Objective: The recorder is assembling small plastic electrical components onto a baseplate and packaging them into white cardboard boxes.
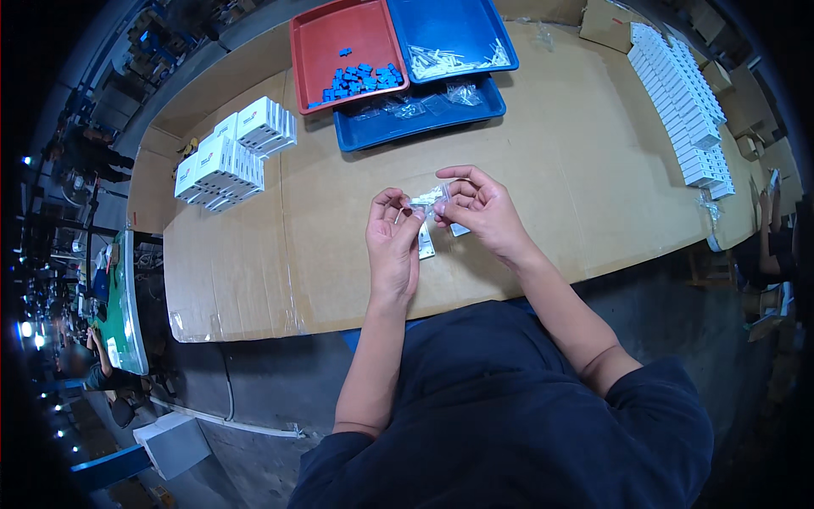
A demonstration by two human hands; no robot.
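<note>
Between my two hands, over the cardboard-covered table, is a small clear plastic bag (pixel 429 197) with white pieces in it. My left hand (pixel 395 229) pinches its left side between thumb and fingers. My right hand (pixel 477 208) grips the right side the same way, its index finger arched above. Beneath the hands lies a white flat piece with small dark holes (pixel 426 245), partly covered by them. A second white piece (pixel 459 229) shows just under my right hand.
Beyond my hands stand a red tray (pixel 343 38) of blue plastic parts, a blue tray (pixel 445 25) of white sticks, and a lower blue tray (pixel 365 137) of clear bags. White boxes (pixel 222 161) are stacked at left; long rows of white boxes (pixel 674 97) stand at right. Cardboard walls edge the table.
</note>
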